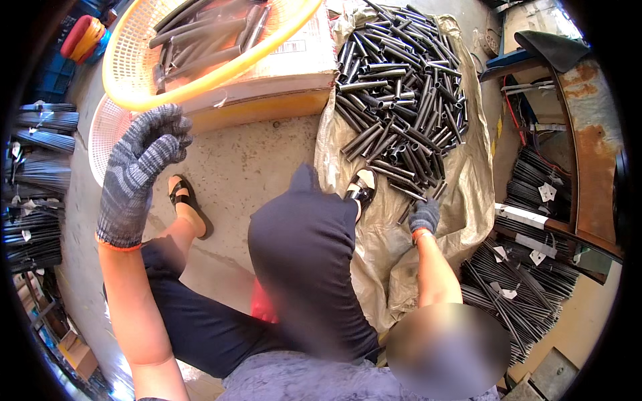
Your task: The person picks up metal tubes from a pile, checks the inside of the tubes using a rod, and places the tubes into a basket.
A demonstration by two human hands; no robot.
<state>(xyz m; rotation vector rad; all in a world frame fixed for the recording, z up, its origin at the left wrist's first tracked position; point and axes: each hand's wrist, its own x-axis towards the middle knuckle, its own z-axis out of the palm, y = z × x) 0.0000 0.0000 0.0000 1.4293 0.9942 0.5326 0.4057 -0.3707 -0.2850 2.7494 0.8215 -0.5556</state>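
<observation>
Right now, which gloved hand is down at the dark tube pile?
The right hand: it is at the near edge of the dark tube pile on the tan sheet, while the left hand is raised by the orange-rimmed basket.

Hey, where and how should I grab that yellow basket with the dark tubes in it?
Probably by the thick rim of the yellow basket, coming from your own side. The near edge faces you unobstructed, and your left grip shows just below it in the view. Spread holds along that edge may be steadier, since the dark tubes load it.
</observation>
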